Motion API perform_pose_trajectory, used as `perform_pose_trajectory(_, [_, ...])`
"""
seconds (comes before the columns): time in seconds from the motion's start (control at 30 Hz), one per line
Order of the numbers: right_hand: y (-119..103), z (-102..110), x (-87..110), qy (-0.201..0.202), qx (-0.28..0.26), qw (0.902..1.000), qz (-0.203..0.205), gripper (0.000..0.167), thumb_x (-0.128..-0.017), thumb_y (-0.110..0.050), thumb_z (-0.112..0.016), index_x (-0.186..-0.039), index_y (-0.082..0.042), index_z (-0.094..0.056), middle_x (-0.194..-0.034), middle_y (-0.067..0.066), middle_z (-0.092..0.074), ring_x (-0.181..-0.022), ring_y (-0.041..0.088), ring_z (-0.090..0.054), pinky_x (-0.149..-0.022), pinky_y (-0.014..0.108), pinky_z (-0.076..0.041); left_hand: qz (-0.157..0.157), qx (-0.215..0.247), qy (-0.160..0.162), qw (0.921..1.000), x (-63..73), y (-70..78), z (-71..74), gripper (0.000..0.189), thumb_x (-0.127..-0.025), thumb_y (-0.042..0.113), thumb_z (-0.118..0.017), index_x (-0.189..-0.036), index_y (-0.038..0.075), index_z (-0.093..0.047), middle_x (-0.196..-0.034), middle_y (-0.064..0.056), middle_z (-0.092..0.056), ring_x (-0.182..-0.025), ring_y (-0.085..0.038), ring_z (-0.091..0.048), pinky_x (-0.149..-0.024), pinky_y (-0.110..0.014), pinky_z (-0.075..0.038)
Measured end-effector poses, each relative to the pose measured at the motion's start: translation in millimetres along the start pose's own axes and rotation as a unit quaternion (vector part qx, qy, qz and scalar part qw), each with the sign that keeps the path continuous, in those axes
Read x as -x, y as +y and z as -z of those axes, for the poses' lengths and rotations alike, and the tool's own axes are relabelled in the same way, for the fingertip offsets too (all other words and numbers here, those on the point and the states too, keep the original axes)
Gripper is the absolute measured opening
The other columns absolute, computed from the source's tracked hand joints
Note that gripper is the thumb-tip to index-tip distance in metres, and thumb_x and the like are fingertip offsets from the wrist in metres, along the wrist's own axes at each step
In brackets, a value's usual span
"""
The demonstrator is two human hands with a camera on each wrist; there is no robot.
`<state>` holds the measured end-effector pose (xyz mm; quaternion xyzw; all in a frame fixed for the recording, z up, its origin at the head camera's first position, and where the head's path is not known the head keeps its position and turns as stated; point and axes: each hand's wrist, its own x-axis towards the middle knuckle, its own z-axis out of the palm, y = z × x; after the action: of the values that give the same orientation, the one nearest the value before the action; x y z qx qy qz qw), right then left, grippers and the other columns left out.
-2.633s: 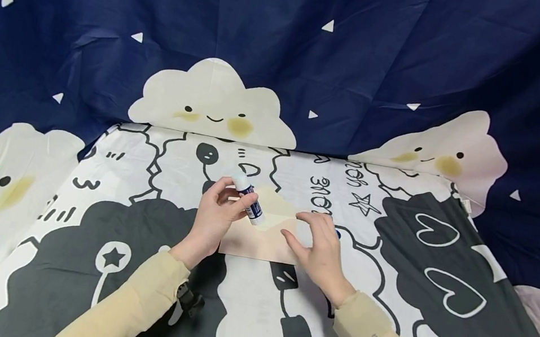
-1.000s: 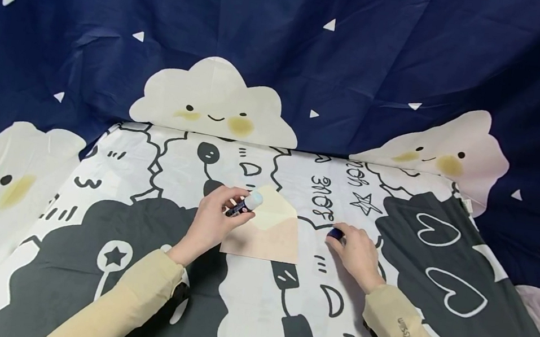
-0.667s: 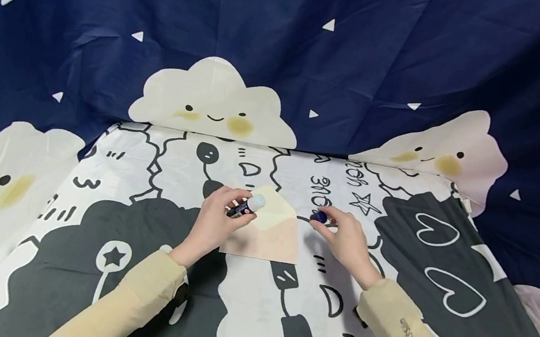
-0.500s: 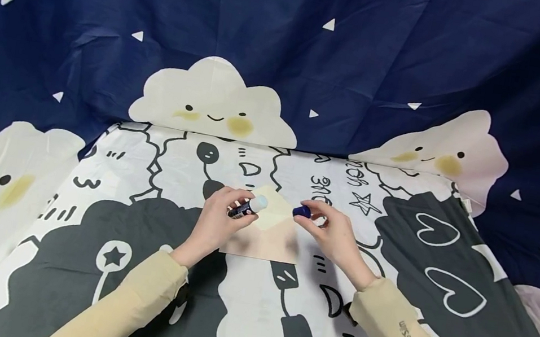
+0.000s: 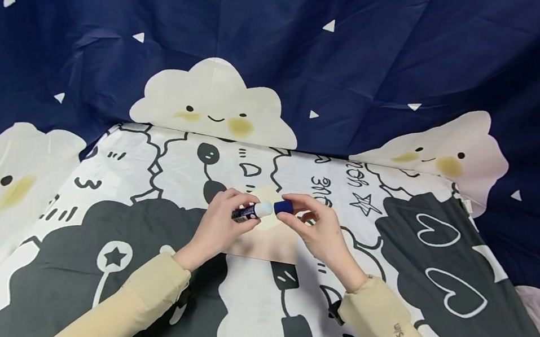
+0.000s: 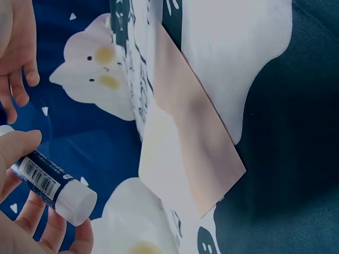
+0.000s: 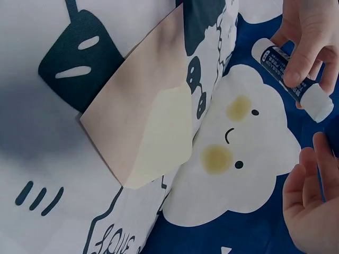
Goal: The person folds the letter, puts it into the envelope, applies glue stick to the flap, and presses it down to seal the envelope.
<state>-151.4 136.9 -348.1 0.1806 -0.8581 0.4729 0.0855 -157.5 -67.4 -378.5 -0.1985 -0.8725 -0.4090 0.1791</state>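
Observation:
My left hand [image 5: 219, 224] grips a glue stick [image 5: 246, 212] with a dark blue label, its pale uncapped end aimed right. A barcode on the glue stick [image 6: 39, 177] shows in the left wrist view. Between thumb and fingers, my right hand [image 5: 319, 229] pinches a dark blue cap [image 5: 283, 207], held just off the glue stick's pale end. Below both hands lies a pink envelope [image 5: 265, 245] with its cream flap raised; the right wrist view shows the flap [image 7: 167, 129] fully. In the head view the hands partly cover the envelope.
The envelope lies on a white cloth [image 5: 253, 297] printed with black drawings and dark patches. Behind it hangs a navy curtain [image 5: 277, 33] with white clouds [image 5: 217, 99] and small triangles.
The glue stick has turned from upright over the envelope to pointing right. My right hand took the blue cap from the cloth on the right and brought it left to the glue stick.

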Motion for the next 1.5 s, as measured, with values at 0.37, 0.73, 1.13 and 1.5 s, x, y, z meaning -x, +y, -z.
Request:
perform_pose_trajectory(0.37, [-1.6, -3.5, 0.3, -0.003, 0.011, 0.9996, 0.025, 0.036, -0.082, -0.014, -0.075, -0.117, -0.01, -0.067, -0.091, 0.007, -0.072, -0.084, 0.006, -0.06, -0.071, 0.024, -0.047, 0.004, -0.011, -0.004, 0.9999, 1.0, 6.2, 0.3, 0.03, -0.076, 0.015, -0.081, -0.104, 0.013, -0.071, -0.097, -0.01, -0.064, -0.089, -0.025, -0.053, -0.073, -0.037, -0.049])
perform_pose_trajectory(0.73, [-2.8, -4.8, -0.5, -0.003, 0.019, 0.9996, 0.021, 0.037, -0.082, -0.014, -0.075, -0.117, -0.011, -0.067, -0.093, 0.007, -0.072, -0.087, 0.015, -0.063, -0.072, 0.026, -0.047, 0.003, -0.024, -0.003, 0.9997, 1.9, 8.3, -1.2, 0.03, -0.075, 0.015, -0.081, -0.104, 0.015, -0.071, -0.098, -0.008, -0.063, -0.088, -0.023, -0.051, -0.071, -0.035, -0.05])
perform_pose_trajectory(1.13, [-4.5, -8.3, -0.4, -0.009, 0.013, 0.9993, 0.033, 0.035, -0.08, -0.015, -0.076, -0.114, -0.009, -0.069, -0.092, 0.006, -0.073, -0.084, 0.007, -0.062, -0.07, 0.024, -0.048, -0.043, -0.03, 0.024, 0.9983, 2.5, 10.3, 1.4, 0.03, -0.074, 0.013, -0.083, -0.102, 0.013, -0.073, -0.095, -0.006, -0.062, -0.087, -0.021, -0.051, -0.07, -0.031, -0.049])
perform_pose_trajectory(1.5, [-6.1, -14.3, 0.3, -0.002, 0.014, 0.999, 0.044, 0.035, -0.077, -0.016, -0.079, -0.11, -0.01, -0.071, -0.089, 0.005, -0.073, -0.08, 0.01, -0.063, -0.069, 0.027, -0.049, -0.069, -0.03, 0.036, 0.9965, 4.6, 10.8, 1.7, 0.031, -0.072, 0.014, -0.084, -0.102, 0.011, -0.076, -0.09, -0.005, -0.059, -0.084, -0.02, -0.049, -0.067, -0.029, -0.047])
